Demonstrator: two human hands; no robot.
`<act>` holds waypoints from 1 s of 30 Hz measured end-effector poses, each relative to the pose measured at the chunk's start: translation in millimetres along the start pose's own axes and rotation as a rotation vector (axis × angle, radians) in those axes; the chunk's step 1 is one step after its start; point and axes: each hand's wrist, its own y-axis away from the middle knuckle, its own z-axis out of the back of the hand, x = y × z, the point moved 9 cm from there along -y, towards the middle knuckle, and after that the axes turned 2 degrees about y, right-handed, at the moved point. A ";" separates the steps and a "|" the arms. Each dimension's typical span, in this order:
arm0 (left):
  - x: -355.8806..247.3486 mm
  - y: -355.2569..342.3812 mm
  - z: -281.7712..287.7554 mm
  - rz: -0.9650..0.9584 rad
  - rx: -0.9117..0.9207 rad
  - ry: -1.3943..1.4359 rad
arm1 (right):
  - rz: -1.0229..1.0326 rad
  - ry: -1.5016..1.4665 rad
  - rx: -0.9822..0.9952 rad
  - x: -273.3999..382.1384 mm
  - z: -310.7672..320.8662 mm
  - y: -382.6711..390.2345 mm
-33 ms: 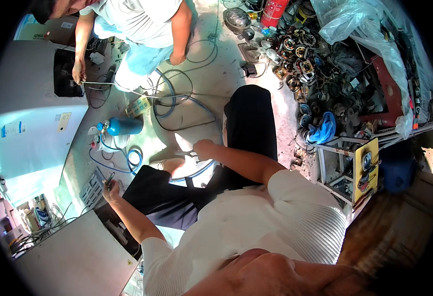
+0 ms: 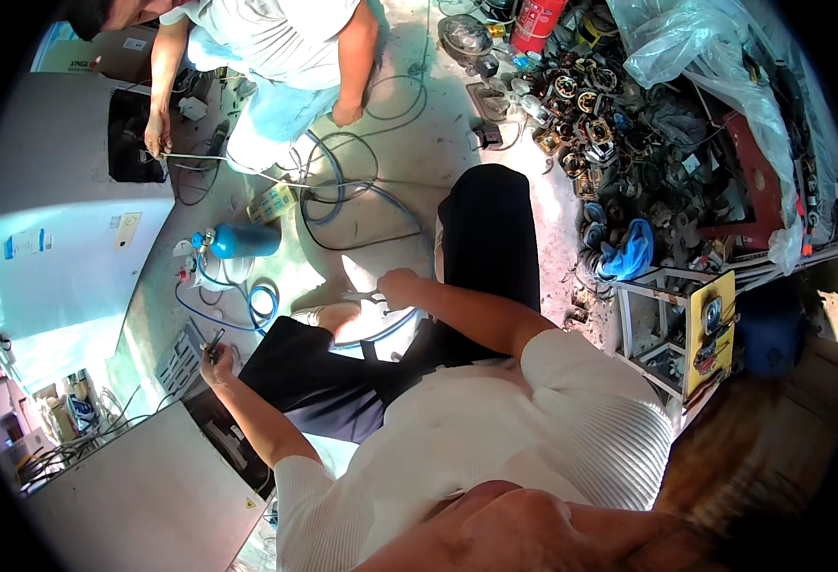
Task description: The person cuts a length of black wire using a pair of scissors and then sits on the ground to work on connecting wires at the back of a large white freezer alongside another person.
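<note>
My left hand (image 2: 217,366) is closed round a small, dark, slender tool (image 2: 215,345); its exact kind is too small to tell. It is beside a slotted grey panel (image 2: 182,360) and the open end of a white appliance cabinet (image 2: 142,496). In front of my knees, my right hand (image 2: 400,289) is closed, and a silvery metal tool (image 2: 368,296) sticks out of it to the left. The fingers hide much of that tool. Beyond my hands lie a blue gas cylinder (image 2: 247,241) and coiled blue hose (image 2: 262,303).
Another person (image 2: 285,86) crouches at far left, one hand on a thin rod or tube by a white cabinet (image 2: 66,229). Hoses and cables cross the floor. At right lie a heap of motor parts (image 2: 586,124), a red fire extinguisher (image 2: 536,24) and a metal frame (image 2: 650,329).
</note>
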 end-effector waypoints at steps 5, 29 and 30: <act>5.2 3.6 -17.7 -0.071 0.035 -0.105 | 0.003 0.026 0.101 1.9 -4.2 5.1; 69.2 34.5 -55.7 -0.053 0.021 -0.066 | -0.444 -0.276 -0.164 -121.2 -34.4 -32.1; 66.5 31.9 -50.7 -0.050 -0.001 -0.048 | -0.455 -0.267 -0.260 -123.3 -28.3 -28.9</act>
